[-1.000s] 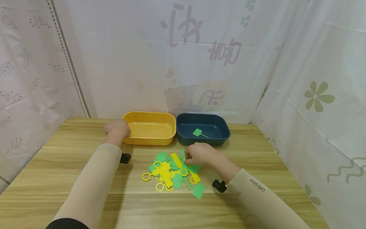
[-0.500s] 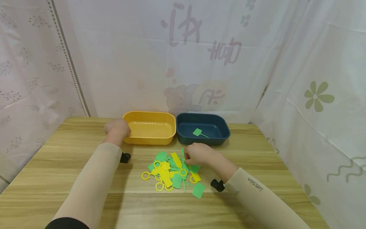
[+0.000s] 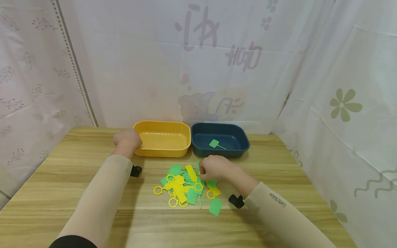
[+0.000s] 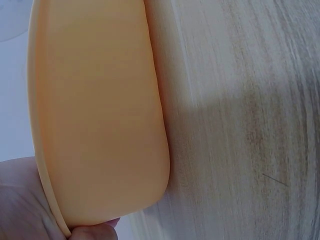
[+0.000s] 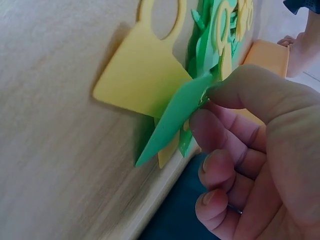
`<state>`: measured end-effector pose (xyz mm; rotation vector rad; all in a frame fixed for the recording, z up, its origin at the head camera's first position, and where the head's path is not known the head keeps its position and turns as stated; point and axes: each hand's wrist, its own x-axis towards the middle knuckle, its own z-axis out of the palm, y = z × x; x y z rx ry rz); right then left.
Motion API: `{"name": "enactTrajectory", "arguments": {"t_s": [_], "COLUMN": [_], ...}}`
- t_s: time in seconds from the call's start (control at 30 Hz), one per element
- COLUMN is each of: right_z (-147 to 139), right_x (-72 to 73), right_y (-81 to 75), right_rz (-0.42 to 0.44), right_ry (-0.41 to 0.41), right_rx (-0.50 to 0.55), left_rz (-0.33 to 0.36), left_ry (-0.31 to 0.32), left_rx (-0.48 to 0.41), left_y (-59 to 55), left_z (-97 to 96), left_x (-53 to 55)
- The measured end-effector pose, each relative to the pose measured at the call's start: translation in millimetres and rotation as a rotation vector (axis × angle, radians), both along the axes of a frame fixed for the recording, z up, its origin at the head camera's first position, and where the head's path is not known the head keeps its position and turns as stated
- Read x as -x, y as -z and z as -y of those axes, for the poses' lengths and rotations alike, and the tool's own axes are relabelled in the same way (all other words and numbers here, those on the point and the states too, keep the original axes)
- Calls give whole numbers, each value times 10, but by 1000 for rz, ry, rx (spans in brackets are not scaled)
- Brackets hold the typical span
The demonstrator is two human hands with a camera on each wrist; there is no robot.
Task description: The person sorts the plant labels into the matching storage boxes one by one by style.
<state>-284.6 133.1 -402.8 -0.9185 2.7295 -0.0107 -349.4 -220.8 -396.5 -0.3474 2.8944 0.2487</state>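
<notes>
Ring-ended yellow plastic tag (image 3: pixel 217 190) shifted; right fingers (image 5: pixel 245 87) pinch flat green plastic tag (image 5: pixel 172 117); left fingers (image 4: pixel 93 233) grip oblong yellow plastic tray (image 3: pixel 162 153), presumably steadying.

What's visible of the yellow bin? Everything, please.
The yellow bin is an open, shallow, rounded rectangle with a thin rim and smooth, glossy, plastic-looking walls. It sits upright on the wooden table, its length running left to right, beside the navy bin; contact between them is unclear. The left hand grips its left end at the rim, partly hiding it.
</notes>
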Motion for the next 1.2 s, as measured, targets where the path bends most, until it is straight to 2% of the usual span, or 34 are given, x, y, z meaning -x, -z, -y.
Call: {"name": "enactTrajectory", "arguments": {"t_s": [0.37,0.8,0.97,1.2], "right_z": [-51,-174,-227,-336], "right_x": [14,80,179,440], "right_y": [-82,-403,-589,-794], "right_rz": [27,-30,-75,-204], "right_ry": [24,33,69,166], "right_rx": [23,122,154,183], "left_rz": [3,2,-6,-10], "left_ry": [-1,9,7,-6], "left_rx": [2,5,2,10], "left_y": [-1,-37,-41,-23], "left_z": [-1,-22,-22,-18], "left_x": [-2,-19,-34,-20]}}
